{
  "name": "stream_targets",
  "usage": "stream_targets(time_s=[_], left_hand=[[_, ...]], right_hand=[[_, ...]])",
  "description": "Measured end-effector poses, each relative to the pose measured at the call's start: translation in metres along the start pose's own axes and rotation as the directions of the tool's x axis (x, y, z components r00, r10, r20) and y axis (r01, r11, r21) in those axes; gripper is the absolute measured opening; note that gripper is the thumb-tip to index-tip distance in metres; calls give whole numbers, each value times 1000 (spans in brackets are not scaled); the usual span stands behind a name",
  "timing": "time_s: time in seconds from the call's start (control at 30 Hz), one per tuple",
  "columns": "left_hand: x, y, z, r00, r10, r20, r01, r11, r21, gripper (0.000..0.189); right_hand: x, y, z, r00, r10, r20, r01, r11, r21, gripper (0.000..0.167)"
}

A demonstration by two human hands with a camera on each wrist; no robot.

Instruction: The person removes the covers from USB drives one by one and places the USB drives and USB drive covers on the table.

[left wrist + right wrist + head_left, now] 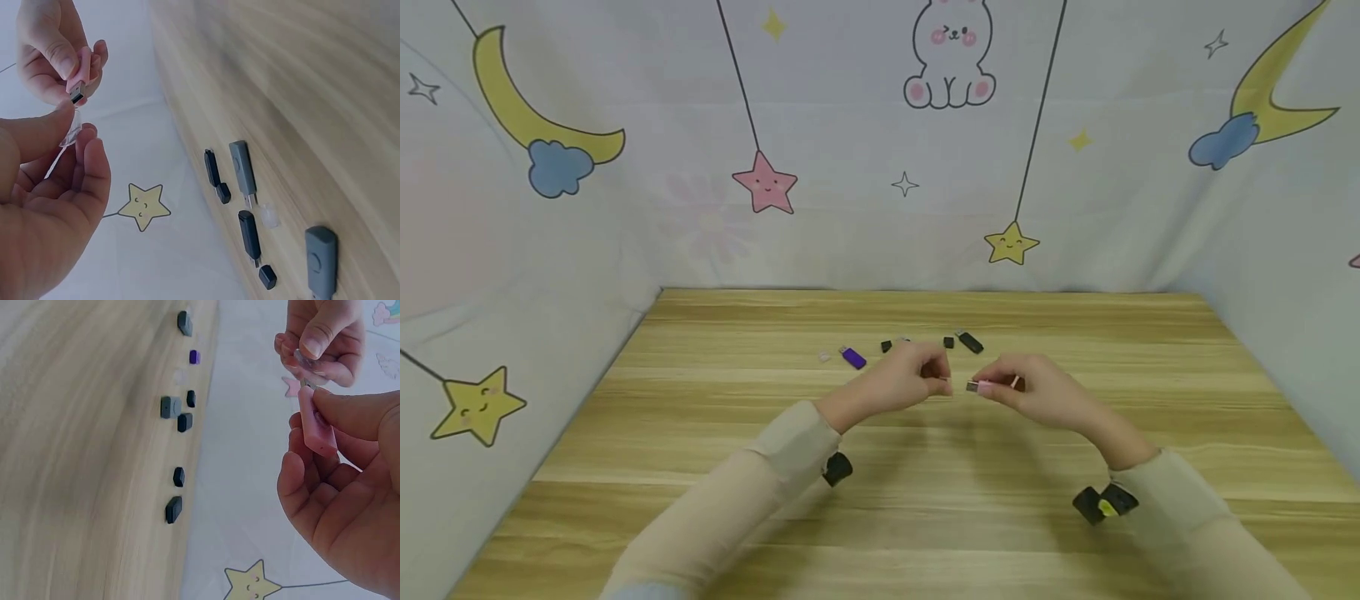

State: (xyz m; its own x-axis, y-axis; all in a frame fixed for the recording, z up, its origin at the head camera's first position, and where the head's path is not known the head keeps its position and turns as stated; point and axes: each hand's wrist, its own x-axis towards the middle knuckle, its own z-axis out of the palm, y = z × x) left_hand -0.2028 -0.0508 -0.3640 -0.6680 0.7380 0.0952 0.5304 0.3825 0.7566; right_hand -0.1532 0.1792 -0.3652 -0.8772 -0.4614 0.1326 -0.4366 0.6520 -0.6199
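Note:
My right hand (1037, 390) pinches a pink USB flash drive (317, 428) between thumb and fingers, its bare metal plug (77, 94) pointing toward the other hand. Facing it, my left hand (904, 379) pinches a small clear plastic cap (72, 132) by its sides. In the left wrist view the plug is close in front of the cap, and a small gap separates the hands in the head view. Both hands are raised above the wooden table (925, 517). My left fingers hide most of the cap in the head view.
Behind the hands lie a purple flash drive (853, 358), a black flash drive (971, 342), a black cap (949, 342) and another clear cap (824, 356). Grey flash drives (244, 169) also show in the left wrist view. A printed cloth (850, 242) rises behind the table.

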Motion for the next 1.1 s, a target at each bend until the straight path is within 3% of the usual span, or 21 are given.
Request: stream_targets(time_s=[0.27,0.63,1.1], left_hand=[[19,2,-5,994,-106,-41,105,994,-25,8],[39,-4,-6,989,-123,-88,123,992,-8,8],[62,-29,10,976,-184,-117,176,981,-75,11]], right_hand=[[11,12,-8,996,73,-50,-73,997,-1,21],[28,31,-15,969,240,-50,-235,968,87,36],[42,56,-5,944,322,-71,-300,928,221,39]])
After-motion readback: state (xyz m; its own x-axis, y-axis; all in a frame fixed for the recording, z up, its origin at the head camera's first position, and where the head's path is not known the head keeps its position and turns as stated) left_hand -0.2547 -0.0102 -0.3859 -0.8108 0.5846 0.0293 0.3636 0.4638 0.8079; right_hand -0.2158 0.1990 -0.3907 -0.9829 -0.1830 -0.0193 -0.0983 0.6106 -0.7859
